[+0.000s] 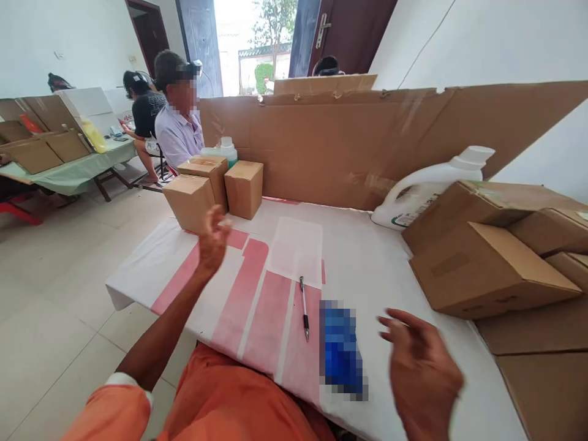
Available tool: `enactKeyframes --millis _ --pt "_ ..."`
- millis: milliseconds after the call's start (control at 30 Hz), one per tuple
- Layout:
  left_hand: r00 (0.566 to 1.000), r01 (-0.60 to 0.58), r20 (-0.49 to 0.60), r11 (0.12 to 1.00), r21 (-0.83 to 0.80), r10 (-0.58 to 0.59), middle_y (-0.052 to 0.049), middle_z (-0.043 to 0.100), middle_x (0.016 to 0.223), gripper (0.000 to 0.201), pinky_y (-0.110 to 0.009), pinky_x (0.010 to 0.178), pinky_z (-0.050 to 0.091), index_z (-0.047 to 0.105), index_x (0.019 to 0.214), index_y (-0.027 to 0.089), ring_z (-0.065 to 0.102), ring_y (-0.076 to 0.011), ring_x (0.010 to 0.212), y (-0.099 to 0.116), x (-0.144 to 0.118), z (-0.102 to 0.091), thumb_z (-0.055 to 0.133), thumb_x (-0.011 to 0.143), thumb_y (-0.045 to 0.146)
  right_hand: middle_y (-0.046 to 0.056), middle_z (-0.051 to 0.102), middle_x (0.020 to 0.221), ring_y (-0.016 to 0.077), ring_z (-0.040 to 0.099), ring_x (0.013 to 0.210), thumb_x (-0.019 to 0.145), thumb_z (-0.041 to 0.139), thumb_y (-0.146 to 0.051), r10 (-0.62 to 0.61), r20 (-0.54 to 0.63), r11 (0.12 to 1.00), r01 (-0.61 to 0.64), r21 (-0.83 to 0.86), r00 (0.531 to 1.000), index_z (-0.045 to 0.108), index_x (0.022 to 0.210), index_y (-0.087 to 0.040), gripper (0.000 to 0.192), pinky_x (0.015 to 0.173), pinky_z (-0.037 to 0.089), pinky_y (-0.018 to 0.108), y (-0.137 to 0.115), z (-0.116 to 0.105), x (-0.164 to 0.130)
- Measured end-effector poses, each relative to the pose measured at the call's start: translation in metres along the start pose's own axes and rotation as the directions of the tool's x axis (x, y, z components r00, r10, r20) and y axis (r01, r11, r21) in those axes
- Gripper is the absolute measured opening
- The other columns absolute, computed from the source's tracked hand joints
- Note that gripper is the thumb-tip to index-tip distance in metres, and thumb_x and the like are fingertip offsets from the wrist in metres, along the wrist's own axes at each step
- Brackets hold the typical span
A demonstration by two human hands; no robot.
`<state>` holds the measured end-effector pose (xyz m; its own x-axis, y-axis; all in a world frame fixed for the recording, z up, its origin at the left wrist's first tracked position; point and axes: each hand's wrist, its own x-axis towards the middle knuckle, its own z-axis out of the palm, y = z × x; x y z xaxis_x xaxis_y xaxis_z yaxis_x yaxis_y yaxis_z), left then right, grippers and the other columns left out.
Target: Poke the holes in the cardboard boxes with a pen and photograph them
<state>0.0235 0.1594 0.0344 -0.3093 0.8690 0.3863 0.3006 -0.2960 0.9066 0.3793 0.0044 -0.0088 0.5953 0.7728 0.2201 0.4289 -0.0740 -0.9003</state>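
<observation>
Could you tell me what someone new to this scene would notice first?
The left hand is raised open toward three small cardboard boxes at the table's far left, while the right hand hovers open near a pen. A white jug lies behind larger stacked boxes on the right.

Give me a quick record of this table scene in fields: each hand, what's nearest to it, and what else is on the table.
left hand: raised, open, empty, nearest the small boxes
right hand: open, empty, beside the blurred blue item
pen: lying on the table cover
paper sheet: flat, beyond the pen
white jug: on its side, behind the large cartons
backdrop: cardboard wall
</observation>
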Motion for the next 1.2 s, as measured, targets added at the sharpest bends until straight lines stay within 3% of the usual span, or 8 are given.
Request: enactKeyframes --millis 167,333,467,667,867,967,1100,1200 --pt "0.834 0.174 -0.534 0.984 0.020 -0.137 -0.022 0.022 0.180 0.062 -0.049 0.138 0.017 0.036 0.161 0.016 0.019 -0.0307 0.170 -0.038 0.085 -0.088 0.052 0.109 0.044 0.006 0.080 0.095 0.0328 0.077 0.087 0.091 0.066 -0.057 -0.256 0.472 0.964 0.186 0.192 0.843 0.076 0.090 -0.032 0.028 0.079 0.064 0.053 -0.066 0.089 -0.020" --pt "0.821 0.352 -0.440 0.929 -0.111 -0.364 -0.021 0.075 0.130 0.073 -0.052 0.117 0.048 0.069 0.120 0.013 0.067 -0.0342 0.133 -0.088 0.125 -0.111 0.019 0.112 0.065 0.005 0.081 0.091 0.0371 0.076 0.083 0.092 0.062 -0.064 -0.262 0.587 0.962 0.157 0.224 0.766 0.075 0.082 -0.040 0.029 0.074 0.067 0.061 -0.080 0.149 -0.021" --pt "0.844 0.410 -0.326 0.904 -0.122 -0.427 -0.015 0.079 0.104 0.087 -0.043 0.098 0.055 0.073 0.105 0.016 0.073 -0.0291 0.111 -0.114 0.130 -0.113 0.006 0.110 0.071 0.008 0.081 0.113 0.0395 0.076 0.110 0.091 0.063 -0.062 -0.198 0.651 0.975 0.081 0.206 0.733 0.076 0.098 -0.034 0.031 0.090 0.065 0.062 -0.092 0.191 -0.005" --pt "0.888 0.455 -0.026 0.886 -0.094 -0.459 -0.007 0.067 0.072 0.101 -0.033 0.068 0.052 0.079 0.111 0.015 0.066 -0.0223 0.071 -0.117 0.104 -0.086 0.013 0.099 0.091 0.020 0.037 0.179 0.0382 0.045 0.160 0.090 0.070 -0.071 -0.109 0.720 0.974 -0.071 0.214 0.685 0.043 0.164 -0.016 0.096 0.126 0.044 0.055 -0.122 0.257 0.021" --pt "0.899 0.404 0.210 0.913 -0.056 -0.385 -0.011 0.077 0.086 0.084 -0.037 0.077 0.058 0.083 0.103 0.017 0.071 -0.0246 0.081 -0.110 0.034 -0.019 0.038 0.098 0.088 0.013 0.042 0.178 0.0315 0.041 0.163 0.097 0.056 -0.079 -0.058 0.743 0.953 -0.184 0.240 0.667 0.048 0.163 -0.021 0.088 0.131 0.037 0.056 -0.104 0.271 0.031" --pt "0.921 0.371 0.146 0.928 -0.040 -0.362 -0.018 0.079 0.110 0.075 -0.046 0.096 0.059 0.079 0.105 0.016 0.073 -0.0317 0.108 -0.108 0.037 -0.002 0.039 0.104 0.079 0.017 0.042 0.177 0.0356 0.042 0.163 0.093 0.056 -0.083 0.016 0.697 0.954 -0.219 0.203 0.717 0.048 0.163 -0.022 0.093 0.132 0.034 0.061 -0.081 0.258 0.046" --pt "0.947 0.316 -0.056 0.949 -0.014 -0.316 -0.023 0.059 0.156 0.058 -0.053 0.130 0.033 0.067 0.128 0.016 0.041 -0.0344 0.157 -0.106 0.077 0.005 0.047 0.108 0.067 0.015 0.033 0.182 0.0358 0.035 0.166 0.093 0.053 -0.084 0.054 0.630 0.952 -0.229 0.201 0.775 0.043 0.165 -0.025 0.094 0.134 0.031 0.062 -0.067 0.251 0.081" --pt "0.955 0.292 -0.044 0.956 -0.035 -0.294 -0.022 0.054 0.163 0.065 -0.048 0.135 0.027 0.064 0.137 0.016 0.035 -0.0319 0.163 -0.104 0.096 0.013 0.044 0.108 0.071 0.014 0.029 0.184 0.0350 0.032 0.167 0.097 0.049 -0.082 -0.020 0.621 0.945 -0.187 0.267 0.784 0.043 0.165 -0.023 0.091 0.134 0.029 0.061 -0.079 0.263 0.103"
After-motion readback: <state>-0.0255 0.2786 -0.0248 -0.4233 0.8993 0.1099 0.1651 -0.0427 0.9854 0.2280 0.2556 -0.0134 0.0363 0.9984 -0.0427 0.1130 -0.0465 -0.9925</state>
